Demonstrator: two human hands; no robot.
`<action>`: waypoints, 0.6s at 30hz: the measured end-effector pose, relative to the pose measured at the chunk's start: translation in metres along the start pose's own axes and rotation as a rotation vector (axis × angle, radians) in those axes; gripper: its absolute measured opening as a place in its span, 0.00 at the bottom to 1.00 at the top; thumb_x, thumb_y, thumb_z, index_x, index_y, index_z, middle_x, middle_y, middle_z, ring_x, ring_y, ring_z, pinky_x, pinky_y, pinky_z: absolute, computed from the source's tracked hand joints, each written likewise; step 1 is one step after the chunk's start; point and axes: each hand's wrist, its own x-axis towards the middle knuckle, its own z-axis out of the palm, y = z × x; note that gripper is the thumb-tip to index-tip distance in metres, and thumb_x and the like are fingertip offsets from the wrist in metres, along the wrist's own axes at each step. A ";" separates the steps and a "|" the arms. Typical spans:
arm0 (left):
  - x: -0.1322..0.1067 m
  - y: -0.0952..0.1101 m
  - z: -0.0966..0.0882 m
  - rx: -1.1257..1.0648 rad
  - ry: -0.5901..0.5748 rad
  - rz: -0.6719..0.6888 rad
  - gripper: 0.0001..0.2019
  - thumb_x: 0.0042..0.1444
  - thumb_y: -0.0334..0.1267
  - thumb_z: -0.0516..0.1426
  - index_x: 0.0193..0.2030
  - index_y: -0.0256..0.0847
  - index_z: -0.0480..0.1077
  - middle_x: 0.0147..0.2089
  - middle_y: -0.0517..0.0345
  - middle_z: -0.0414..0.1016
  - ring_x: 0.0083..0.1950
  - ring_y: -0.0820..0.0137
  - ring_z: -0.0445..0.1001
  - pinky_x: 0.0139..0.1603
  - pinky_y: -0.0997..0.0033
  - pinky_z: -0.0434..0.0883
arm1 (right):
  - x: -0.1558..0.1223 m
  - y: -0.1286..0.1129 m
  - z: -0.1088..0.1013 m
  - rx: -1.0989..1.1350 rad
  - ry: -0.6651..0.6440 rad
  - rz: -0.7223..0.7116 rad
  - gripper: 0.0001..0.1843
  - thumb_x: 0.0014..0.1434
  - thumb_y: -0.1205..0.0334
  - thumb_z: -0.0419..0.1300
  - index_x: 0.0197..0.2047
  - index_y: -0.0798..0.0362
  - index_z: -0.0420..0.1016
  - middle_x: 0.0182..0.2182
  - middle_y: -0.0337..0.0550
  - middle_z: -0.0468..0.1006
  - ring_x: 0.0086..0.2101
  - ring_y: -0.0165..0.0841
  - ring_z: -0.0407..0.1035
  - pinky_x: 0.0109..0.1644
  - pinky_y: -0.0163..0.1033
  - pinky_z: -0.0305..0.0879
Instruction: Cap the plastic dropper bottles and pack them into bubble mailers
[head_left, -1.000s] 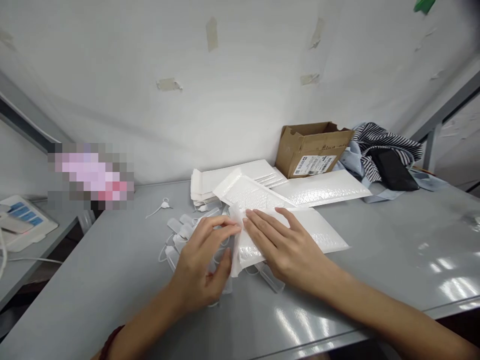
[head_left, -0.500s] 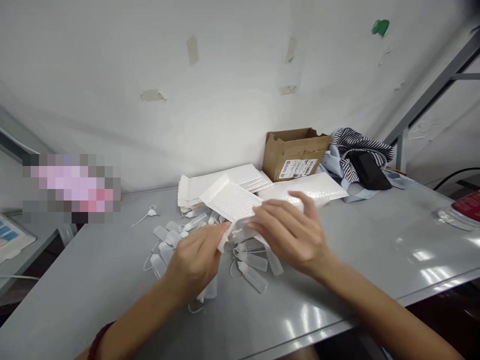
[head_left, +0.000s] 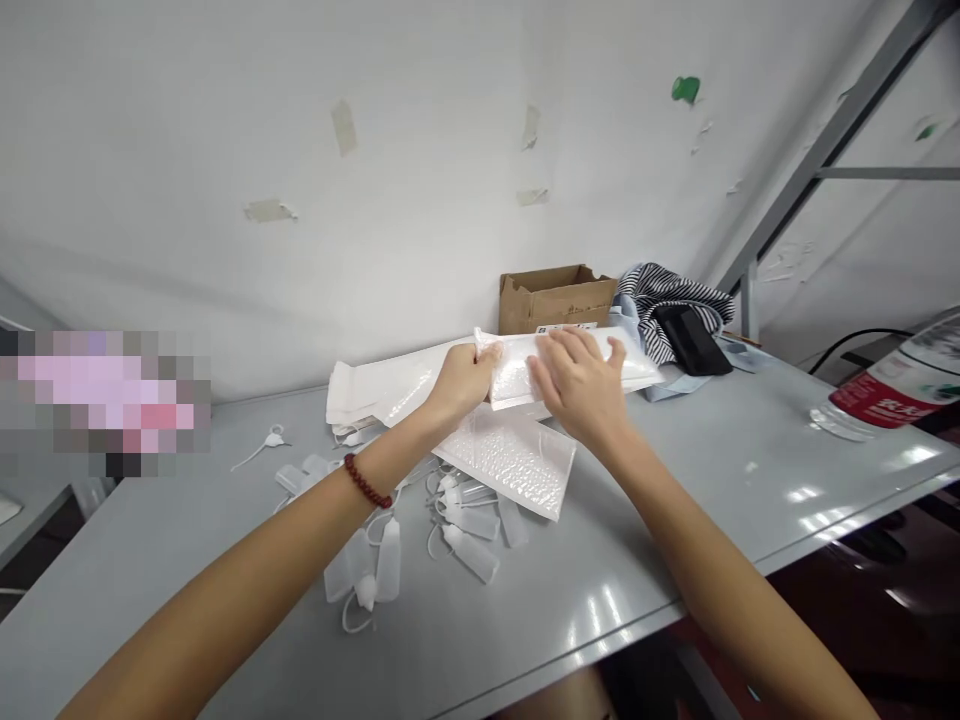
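My left hand (head_left: 466, 376) pinches the left end of a white bubble mailer (head_left: 517, 372) between thumb and fingers. My right hand (head_left: 581, 378) lies across the top of this mailer, its fingers bent, apart and touching the surface. What is inside the mailer is hidden. Below my hands, another bubble mailer (head_left: 517, 455) rests flat on the grey table, partly over small translucent squeeze bottles (head_left: 472, 552) with white tethered caps. More squeeze bottles (head_left: 388, 560) lie beside my left forearm, which wears a red beaded bracelet.
A stack of white mailers (head_left: 356, 390) lies behind my left hand. An open cardboard box (head_left: 555, 290) stands against the wall. To its right are striped cloth (head_left: 645, 290) and a black phone-like object (head_left: 691, 340). A large bottle with a red label (head_left: 885, 398) stands at far right.
My hands have moved up, away from the bottle pile. The clear thing between them is out of sight, and both are now at a mailer near the box. The view has turned right.
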 end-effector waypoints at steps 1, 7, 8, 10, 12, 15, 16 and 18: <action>0.006 -0.005 0.007 -0.029 -0.038 -0.066 0.12 0.63 0.43 0.53 0.41 0.34 0.69 0.37 0.56 0.71 0.34 0.73 0.71 0.34 0.69 0.71 | 0.000 0.002 0.007 -0.001 -0.130 0.032 0.22 0.68 0.55 0.40 0.55 0.57 0.66 0.56 0.57 0.67 0.59 0.48 0.55 0.59 0.65 0.42; 0.019 -0.026 0.021 -0.153 -0.195 -0.257 0.16 0.61 0.41 0.55 0.53 0.36 0.65 0.52 0.49 0.69 0.48 0.64 0.72 0.47 0.57 0.72 | -0.004 0.006 0.035 0.043 -0.350 0.042 0.27 0.68 0.49 0.36 0.63 0.50 0.59 0.62 0.54 0.60 0.61 0.53 0.50 0.55 0.71 0.50; 0.019 -0.026 0.021 -0.165 -0.208 -0.264 0.16 0.61 0.41 0.55 0.53 0.36 0.65 0.52 0.49 0.69 0.48 0.64 0.72 0.47 0.57 0.72 | -0.004 0.006 0.036 0.051 -0.359 0.043 0.28 0.68 0.48 0.35 0.63 0.49 0.58 0.62 0.53 0.59 0.61 0.53 0.49 0.55 0.72 0.49; 0.019 -0.025 0.021 -0.173 -0.201 -0.272 0.17 0.61 0.41 0.55 0.53 0.35 0.65 0.52 0.48 0.69 0.48 0.64 0.72 0.47 0.58 0.72 | -0.003 0.006 0.035 0.059 -0.364 0.053 0.28 0.68 0.48 0.34 0.64 0.49 0.58 0.62 0.53 0.59 0.62 0.52 0.49 0.55 0.71 0.49; 0.019 -0.024 0.025 -0.158 -0.163 -0.268 0.16 0.61 0.41 0.55 0.53 0.36 0.65 0.52 0.49 0.69 0.48 0.64 0.72 0.47 0.57 0.72 | -0.001 0.006 0.034 0.056 -0.350 0.072 0.28 0.69 0.50 0.34 0.64 0.52 0.57 0.62 0.56 0.59 0.62 0.50 0.49 0.56 0.71 0.48; 0.024 -0.025 0.032 -0.105 -0.099 -0.236 0.16 0.61 0.41 0.55 0.53 0.36 0.65 0.52 0.49 0.69 0.49 0.63 0.72 0.47 0.57 0.72 | 0.001 0.008 0.035 0.038 -0.309 0.105 0.28 0.69 0.52 0.32 0.65 0.54 0.55 0.62 0.58 0.58 0.62 0.47 0.48 0.58 0.67 0.47; 0.027 -0.026 0.035 -0.084 -0.081 -0.222 0.16 0.61 0.42 0.55 0.53 0.36 0.65 0.52 0.50 0.69 0.49 0.63 0.71 0.48 0.57 0.72 | 0.002 0.009 0.035 0.031 -0.298 0.111 0.28 0.69 0.52 0.32 0.65 0.54 0.54 0.62 0.57 0.58 0.62 0.46 0.49 0.59 0.66 0.47; 0.032 -0.027 0.037 -0.035 -0.054 -0.198 0.16 0.61 0.42 0.55 0.53 0.36 0.65 0.52 0.50 0.69 0.49 0.63 0.71 0.47 0.57 0.72 | 0.001 0.010 0.037 0.017 -0.287 0.112 0.28 0.69 0.51 0.32 0.64 0.52 0.56 0.62 0.57 0.58 0.62 0.47 0.49 0.58 0.65 0.49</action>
